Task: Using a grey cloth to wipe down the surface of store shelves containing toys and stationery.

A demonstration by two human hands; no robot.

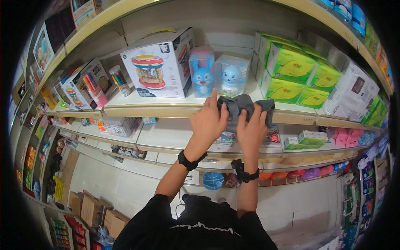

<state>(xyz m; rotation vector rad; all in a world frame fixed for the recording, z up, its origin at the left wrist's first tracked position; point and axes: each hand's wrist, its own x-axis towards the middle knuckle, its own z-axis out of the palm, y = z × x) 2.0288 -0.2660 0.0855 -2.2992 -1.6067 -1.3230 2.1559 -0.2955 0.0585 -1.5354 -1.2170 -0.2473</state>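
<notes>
A dark grey cloth (242,104) is bunched at the front edge of the shelf (156,112), held between both my hands. My left hand (208,120) grips its left end, with the index finger pointing up toward a boxed blue rabbit figure (203,78). My right hand (252,128) has its fingers over the cloth's right part. Just behind the cloth stands a clear box with a light-blue animal figure (232,76). Each of my wrists wears a black strap.
Left of the figures stands a large white toy box (156,65), beside tubs of coloured pens (119,80). Stacked green tissue packs (289,72) and white paper packs (351,90) stand to the right. Lower shelves hold small boxes and balls (213,180). Cardboard boxes (91,209) sit on the floor.
</notes>
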